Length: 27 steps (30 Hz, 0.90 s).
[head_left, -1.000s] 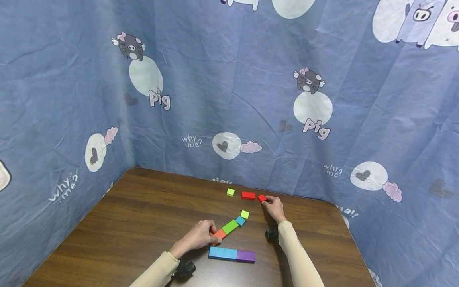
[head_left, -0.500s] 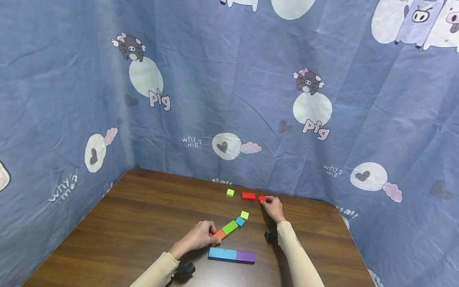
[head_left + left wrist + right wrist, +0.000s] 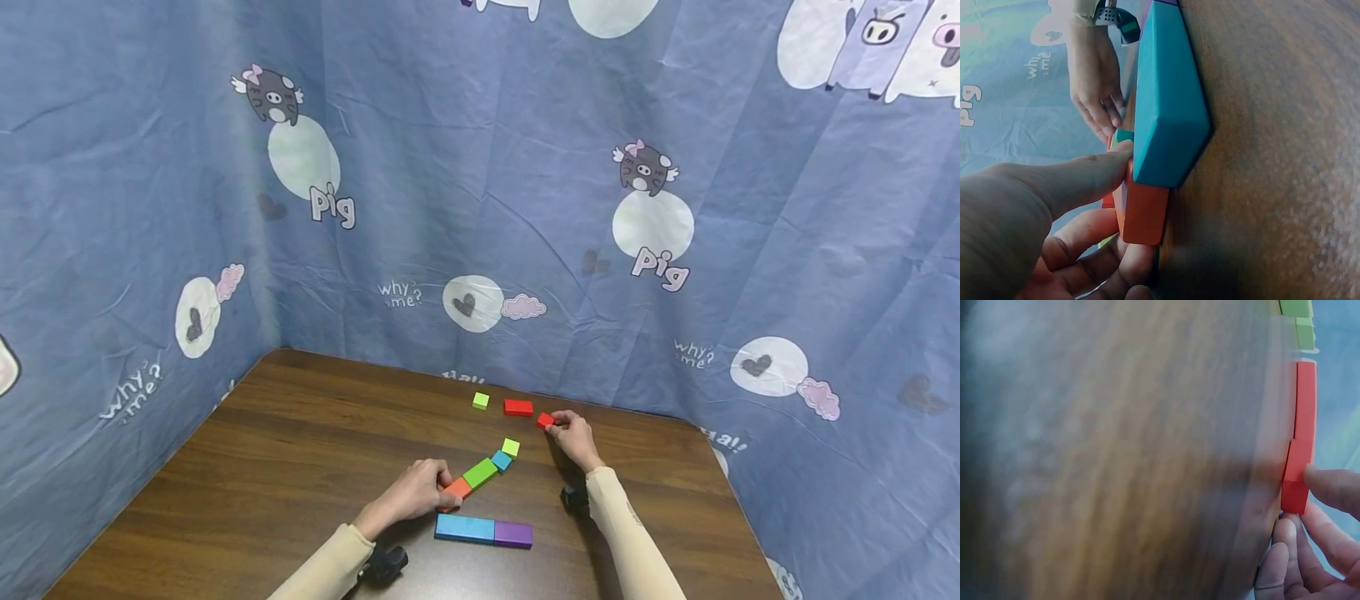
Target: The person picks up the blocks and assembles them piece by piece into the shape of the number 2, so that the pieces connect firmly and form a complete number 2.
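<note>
My left hand [image 3: 414, 492] pinches an orange block [image 3: 1145, 215] between thumb and fingers at the near end of a slanting row. Beyond it in that row come a green block [image 3: 480, 473], a small blue block [image 3: 502, 461] and a yellow-green cube [image 3: 511, 447]. Farther back, my right hand [image 3: 576, 440] holds a small red block [image 3: 1297, 481] by its right side, thumb and fingers on it. In the head view, a longer red block [image 3: 518, 407] lies just left of and behind that small block, with a slight gap between them.
Nearest the person, a long blue block [image 3: 465, 527] and a purple block [image 3: 513, 534] lie end to end. Another yellow-green cube [image 3: 481, 401] sits at the back, left of the red blocks. A blue patterned curtain [image 3: 480, 208] borders the wooden table [image 3: 300, 467].
The right hand has drawn the small red block slightly toward the person, away from the longer red one. The left hand stays in place on the orange block.
</note>
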### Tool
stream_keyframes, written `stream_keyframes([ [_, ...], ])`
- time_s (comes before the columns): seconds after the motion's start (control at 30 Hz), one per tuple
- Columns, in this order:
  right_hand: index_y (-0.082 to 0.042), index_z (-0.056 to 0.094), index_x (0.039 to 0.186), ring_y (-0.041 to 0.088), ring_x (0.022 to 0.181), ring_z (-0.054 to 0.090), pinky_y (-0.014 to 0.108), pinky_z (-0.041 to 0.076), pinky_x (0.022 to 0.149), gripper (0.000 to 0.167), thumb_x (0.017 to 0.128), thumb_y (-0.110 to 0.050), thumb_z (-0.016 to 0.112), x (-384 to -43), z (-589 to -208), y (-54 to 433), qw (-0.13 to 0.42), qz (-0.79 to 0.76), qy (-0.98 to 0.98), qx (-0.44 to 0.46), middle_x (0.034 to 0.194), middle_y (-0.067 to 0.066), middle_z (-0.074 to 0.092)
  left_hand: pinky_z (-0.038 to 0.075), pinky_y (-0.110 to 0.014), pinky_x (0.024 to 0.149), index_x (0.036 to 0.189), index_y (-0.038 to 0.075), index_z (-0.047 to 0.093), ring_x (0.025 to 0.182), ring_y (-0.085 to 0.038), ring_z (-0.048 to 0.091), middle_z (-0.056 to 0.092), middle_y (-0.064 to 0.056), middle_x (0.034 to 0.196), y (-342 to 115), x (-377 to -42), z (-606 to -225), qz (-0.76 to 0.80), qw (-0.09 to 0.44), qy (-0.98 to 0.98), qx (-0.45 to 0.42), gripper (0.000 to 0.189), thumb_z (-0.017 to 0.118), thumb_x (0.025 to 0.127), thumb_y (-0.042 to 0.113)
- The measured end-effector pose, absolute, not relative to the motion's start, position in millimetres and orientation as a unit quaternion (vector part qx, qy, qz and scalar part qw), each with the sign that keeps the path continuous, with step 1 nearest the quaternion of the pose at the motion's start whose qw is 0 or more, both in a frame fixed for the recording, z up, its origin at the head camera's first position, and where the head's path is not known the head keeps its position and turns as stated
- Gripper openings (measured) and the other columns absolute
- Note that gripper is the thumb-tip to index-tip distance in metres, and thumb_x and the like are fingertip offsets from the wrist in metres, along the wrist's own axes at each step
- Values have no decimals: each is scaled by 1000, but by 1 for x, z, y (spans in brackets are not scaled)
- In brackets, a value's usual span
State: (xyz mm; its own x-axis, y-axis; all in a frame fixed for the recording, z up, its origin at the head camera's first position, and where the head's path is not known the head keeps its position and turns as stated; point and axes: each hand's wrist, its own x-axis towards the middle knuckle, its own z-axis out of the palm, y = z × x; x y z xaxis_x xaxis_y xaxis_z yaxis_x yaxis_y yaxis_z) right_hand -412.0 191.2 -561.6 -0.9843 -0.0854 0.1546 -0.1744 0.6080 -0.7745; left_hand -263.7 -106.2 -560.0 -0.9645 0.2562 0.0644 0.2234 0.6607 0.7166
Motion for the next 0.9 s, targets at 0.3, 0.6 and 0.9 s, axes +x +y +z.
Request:
stream_keyframes([
  [0.3,3,66,108,10,68,55,23,44,57,25,84,-3,69,-408,-564,194,38,434,-895,97,90,13,67,37,-23,57,80,9,61,66,-9,47,56,5,74,-106,-264,-559,388,19,913,126,28,82,75,26],
  [0.6,0,67,112,12,75,60,23,46,60,26,86,-4,68,-401,-562,193,35,419,-900,118,95,13,69,38,-24,58,81,9,62,67,-9,48,57,5,74,-105,-263,-560,388,19,912,129,27,82,74,27],
  [0.9,-1,67,112,10,71,56,24,44,64,26,87,-9,68,-398,-560,191,24,418,-899,130,91,8,69,39,-25,58,81,9,63,67,-9,49,57,5,74,-105,-264,-560,390,19,912,129,27,81,74,27],
])
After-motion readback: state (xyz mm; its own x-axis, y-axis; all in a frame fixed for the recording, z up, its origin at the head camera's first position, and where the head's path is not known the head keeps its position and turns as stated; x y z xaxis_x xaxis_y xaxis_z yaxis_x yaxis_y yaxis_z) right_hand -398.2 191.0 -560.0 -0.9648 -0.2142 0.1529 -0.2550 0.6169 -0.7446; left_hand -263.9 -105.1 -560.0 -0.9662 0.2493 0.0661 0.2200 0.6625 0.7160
